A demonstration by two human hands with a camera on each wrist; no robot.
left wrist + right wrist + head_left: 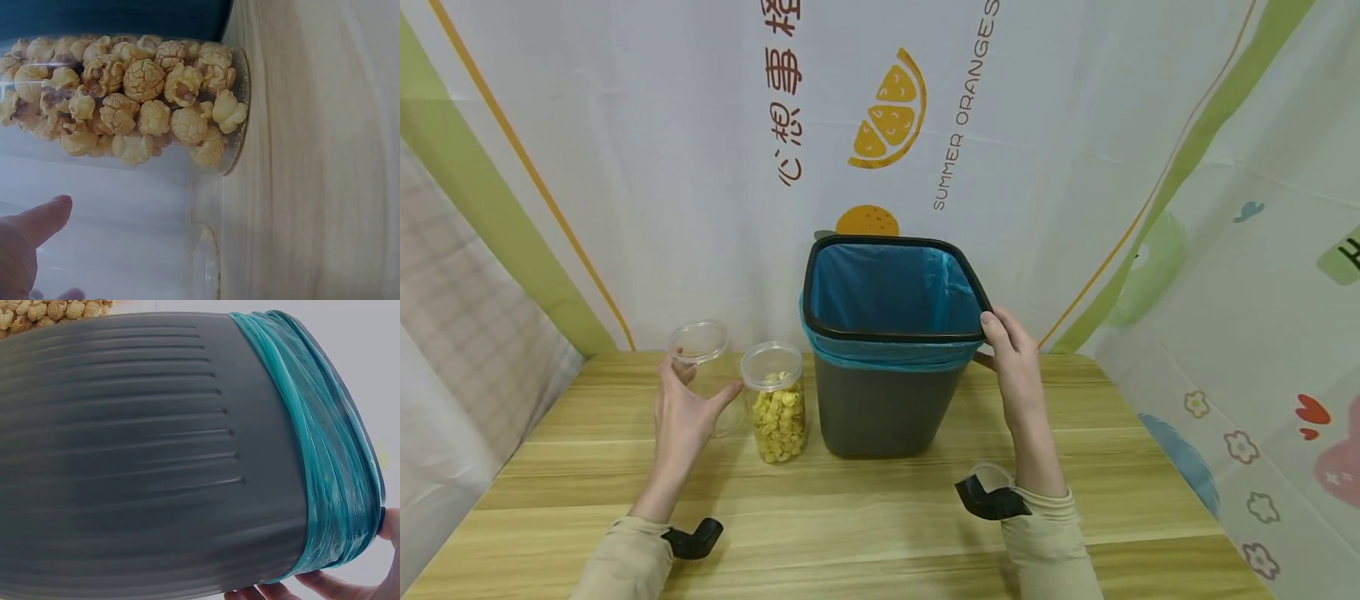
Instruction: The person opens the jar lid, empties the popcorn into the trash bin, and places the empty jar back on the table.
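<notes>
A dark grey trash bin (880, 408) with a blue liner bag (880, 354) folded over its rim and held by a black ring stands on the table. At the bin's right corner my right hand (1017, 367) grips the rim, thumb on the ring and fingers against the outside, as the right wrist view also shows. Left of the bin is a clear jar of popcorn (778, 421). Farther left stands a clear, empty jar (700, 333); my left hand (683, 408) is spread around its near side, thumb stretched toward the popcorn jar.
The wooden table (850, 533) runs back to a white printed curtain (700, 167) right behind the bin. On the table by the right wrist lies a clear round lid (992, 475), partly covered by a black wrist mount (992, 502).
</notes>
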